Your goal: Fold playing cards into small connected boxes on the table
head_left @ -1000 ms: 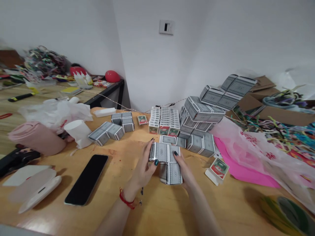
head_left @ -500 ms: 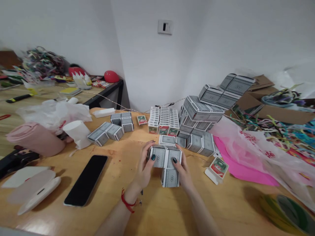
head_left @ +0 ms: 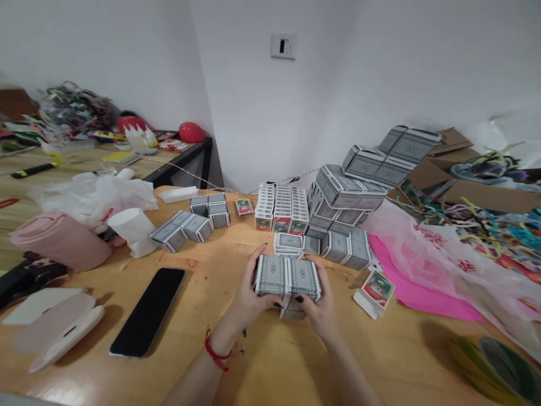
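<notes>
Right of the phone (head_left: 147, 312), I see the left hand (head_left: 248, 290) and right hand (head_left: 324, 309) gripping a card block (head_left: 288, 276) from either side.

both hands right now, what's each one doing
Left hand: closed on the card-box block, gripping its left side.
Right hand: closed on the same block's right side.

Through my remote feed, pale walls (head_left: 240, 113) bearing a wall plate (head_left: 276, 46) met behind a wooden worktop (head_left: 190, 310) and black-framed table (head_left: 80, 160).
</notes>
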A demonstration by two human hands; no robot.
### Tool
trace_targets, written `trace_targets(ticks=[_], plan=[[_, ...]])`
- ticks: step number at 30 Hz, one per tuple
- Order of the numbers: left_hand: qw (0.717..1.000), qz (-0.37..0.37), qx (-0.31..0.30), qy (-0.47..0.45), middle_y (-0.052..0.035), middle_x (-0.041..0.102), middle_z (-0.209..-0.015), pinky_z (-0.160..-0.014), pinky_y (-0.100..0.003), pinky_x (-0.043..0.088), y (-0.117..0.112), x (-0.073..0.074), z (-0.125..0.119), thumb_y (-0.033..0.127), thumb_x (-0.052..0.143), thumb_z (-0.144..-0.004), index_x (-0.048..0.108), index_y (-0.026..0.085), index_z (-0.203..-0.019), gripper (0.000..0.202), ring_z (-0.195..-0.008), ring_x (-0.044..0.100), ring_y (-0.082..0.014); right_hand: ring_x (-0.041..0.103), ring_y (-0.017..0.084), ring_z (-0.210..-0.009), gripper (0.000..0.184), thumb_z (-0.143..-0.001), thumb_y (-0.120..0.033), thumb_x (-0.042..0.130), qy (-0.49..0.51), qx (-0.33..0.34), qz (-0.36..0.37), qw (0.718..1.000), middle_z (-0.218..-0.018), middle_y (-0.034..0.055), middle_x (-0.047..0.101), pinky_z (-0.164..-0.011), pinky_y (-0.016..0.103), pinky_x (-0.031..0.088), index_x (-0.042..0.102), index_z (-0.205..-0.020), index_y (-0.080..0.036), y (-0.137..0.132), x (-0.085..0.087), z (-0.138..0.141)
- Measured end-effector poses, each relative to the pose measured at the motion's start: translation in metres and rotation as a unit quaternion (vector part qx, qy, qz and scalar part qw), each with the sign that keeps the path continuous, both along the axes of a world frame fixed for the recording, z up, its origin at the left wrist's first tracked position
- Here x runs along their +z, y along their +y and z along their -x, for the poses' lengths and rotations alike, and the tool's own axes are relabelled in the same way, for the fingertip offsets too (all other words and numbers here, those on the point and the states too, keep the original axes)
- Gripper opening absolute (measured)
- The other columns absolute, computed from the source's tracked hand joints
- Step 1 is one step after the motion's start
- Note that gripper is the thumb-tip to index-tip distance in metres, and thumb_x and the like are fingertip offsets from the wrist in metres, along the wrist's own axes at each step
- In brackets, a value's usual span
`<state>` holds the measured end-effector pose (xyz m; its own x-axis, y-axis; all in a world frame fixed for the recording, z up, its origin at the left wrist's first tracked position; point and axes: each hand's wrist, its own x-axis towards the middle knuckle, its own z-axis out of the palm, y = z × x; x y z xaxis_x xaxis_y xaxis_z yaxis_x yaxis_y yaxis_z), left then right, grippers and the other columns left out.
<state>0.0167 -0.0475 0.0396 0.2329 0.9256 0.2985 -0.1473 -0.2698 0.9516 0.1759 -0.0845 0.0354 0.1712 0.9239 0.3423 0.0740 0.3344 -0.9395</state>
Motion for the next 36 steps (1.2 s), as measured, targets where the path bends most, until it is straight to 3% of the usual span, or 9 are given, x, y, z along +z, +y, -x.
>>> trace_targets(ticks=[6, 16, 20, 23, 26, 29, 36], plan=[[1.0, -0.006, -0.005, 0.014, -0.007, 0.044, -0.117, -0.088, -0.032, 0.04, 0.0, 0.006, 0.001, 0.046, 0.075, -0.055, 0.038, 0.024, -0.121, 0.078, -0.103, 0.047, -0.0236, 0.049, 0.02, -0.096, 0.056, -0.066, -0.038, 0.068, 0.001, -0.003, 0.0, 1.0, -0.107, 0.0046, 0.049, -0.081, 0.029, 0.041, 0.042, -0.114, -0.024, 0.0, 0.006, 0.0], [1.0, 0.012, -0.006, 0.016, -0.0047, 0.047, -0.106, -0.08, -0.028, 0.042, 0.001, 0.0, 0.0, 0.038, 0.074, -0.061, 0.039, 0.024, -0.115, 0.066, -0.095, 0.049, -0.02, 0.048, 0.022, -0.1, 0.055, -0.067, -0.034, 0.066, -0.027, -0.026, 0.021, 0.999, -0.11, 0.0057, 0.049, -0.085, 0.032, 0.039, 0.042, -0.115, -0.023, -0.001, 0.001, -0.001], [0.999, 0.026, -0.001, 0.023, -0.0073, 0.047, -0.112, -0.084, -0.03, 0.041, 0.002, -0.001, 0.001, 0.039, 0.073, -0.062, 0.038, 0.023, -0.12, 0.07, -0.099, 0.049, -0.022, 0.048, 0.023, -0.105, 0.057, -0.068, -0.033, 0.066, -0.02, -0.027, 0.023, 0.999, -0.115, 0.0067, 0.049, -0.087, 0.033, 0.041, 0.04, -0.118, -0.024, -0.002, 0.002, 0.0], [0.999, 0.033, -0.029, 0.01, -0.0088, 0.047, -0.115, -0.089, -0.034, 0.039, 0.004, 0.002, 0.001, 0.04, 0.076, -0.057, 0.034, 0.023, -0.125, 0.082, -0.104, 0.049, -0.0242, 0.047, 0.024, -0.11, 0.066, -0.067, -0.034, 0.068, -0.021, -0.005, 0.029, 0.999, -0.122, 0.0073, 0.047, -0.091, 0.035, 0.039, 0.037, -0.124, -0.025, -0.001, 0.006, -0.001], [0.999, 0.028, -0.03, 0.004, -0.0091, 0.049, -0.115, -0.091, -0.035, 0.038, 0.005, 0.006, 0.001, 0.036, 0.079, -0.051, 0.039, 0.022, -0.118, 0.079, -0.106, 0.049, -0.0255, 0.046, 0.024, -0.114, 0.074, -0.065, -0.035, 0.071, -0.016, 0.035, 0.04, 0.998, -0.124, 0.008, 0.047, -0.094, 0.035, 0.039, 0.033, -0.129, -0.025, -0.001, 0.009, -0.004], [0.999, 0.031, -0.001, 0.02, -0.0079, 0.051, -0.108, -0.084, -0.033, 0.042, 0.005, 0.01, 0.001, 0.035, 0.079, -0.051, 0.044, 0.02, -0.11, 0.07, -0.098, 0.051, -0.0236, 0.049, 0.023, -0.11, 0.068, -0.066, -0.032, 0.071, -0.004, 0.053, 0.05, 0.997, -0.12, 0.0079, 0.049, -0.092, 0.034, 0.041, 0.037, -0.125, -0.024, -0.002, 0.009, -0.007], [1.0, 0.01, 0.018, 0.021, -0.0036, 0.052, -0.096, -0.073, -0.027, 0.044, 0.003, 0.008, 0.0, 0.035, 0.077, -0.055, 0.046, 0.02, -0.104, 0.06, -0.086, 0.053, -0.0189, 0.053, 0.021, -0.101, 0.053, -0.069, -0.028, 0.067, -0.011, 0.025, 0.053, 0.998, -0.11, 0.0055, 0.053, -0.085, 0.032, 0.044, 0.042, -0.117, -0.025, -0.004, 0.005, -0.008]])
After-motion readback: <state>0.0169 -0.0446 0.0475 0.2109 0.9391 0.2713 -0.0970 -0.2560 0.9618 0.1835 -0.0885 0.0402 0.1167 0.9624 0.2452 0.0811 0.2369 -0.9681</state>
